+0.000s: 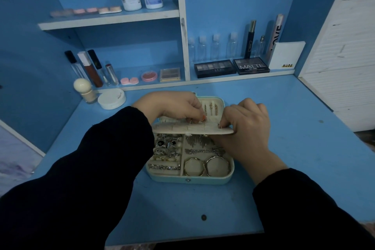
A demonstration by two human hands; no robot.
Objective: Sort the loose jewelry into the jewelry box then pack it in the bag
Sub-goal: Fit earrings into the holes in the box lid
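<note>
Fingertips [199, 116] of the left hand [178, 107]: bunched together, pinching a tiny piece, seemingly an earring [191, 121], against the flap [182, 129]. It is too small to identify with certainty.
Fingers [225, 122] of the right hand [246, 122]: curled, gripping the flap's right end and holding it raised.

Flap: pale padded panel hinged across the middle of the box [190, 179]. Judged soft and inclined to flex, so it is best supported at its edge while posts are pushed in.

Box: small, mint, open, lying on the desk [294, 138] between the hands. Judged light with a stiff shell; once shut, take it by its two long sides.

Contents, by place in the box:
- Rings [166, 148]: left, just below the flap.
- Bracelet [164, 167]: front left.
- Hoops [207, 165]: front right.
- Chains [211, 108]: in the lid, behind the flap.

All are judged light, slippery and prone to tangling, so pinch them singly.

Pose: both palms face down with wrists bent. The left arm enters from the box's left, the right arm from its right.

Bag: not in view.
</note>
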